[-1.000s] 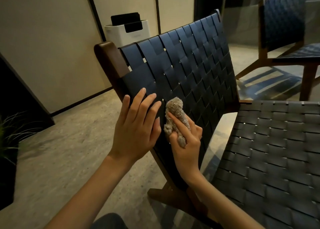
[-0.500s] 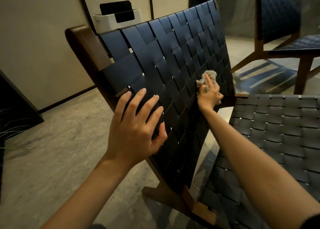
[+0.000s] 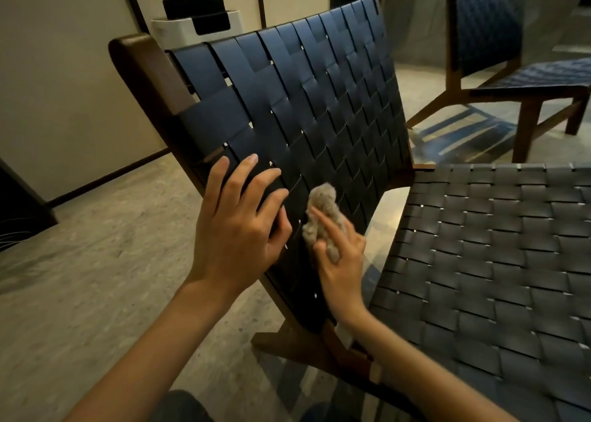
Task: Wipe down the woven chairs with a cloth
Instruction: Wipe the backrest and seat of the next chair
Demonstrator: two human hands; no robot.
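left hand [image 3: 236, 230] fingers flat on chair back [image 3: 319, 102] | right hand [image 3: 342, 268] fingers clutch cloth [image 3: 323, 199] | second chair [image 3: 511, 79], white bin [image 3: 179, 31] behind

Cloth [image 3: 323, 220] on backrest [image 3: 319, 102], seat [image 3: 495, 262] rightward.

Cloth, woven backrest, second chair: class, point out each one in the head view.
cloth [image 3: 323, 199], head view, fluffy top above the fingers.
woven backrest [image 3: 319, 95], head view, middle of its dark straps.
second chair [image 3: 489, 22], head view, on its woven back.

navy basket-weave chair [image 3: 319, 102] w/ dk brown frame [image 3: 144, 70], tan cloth [image 3: 323, 210]
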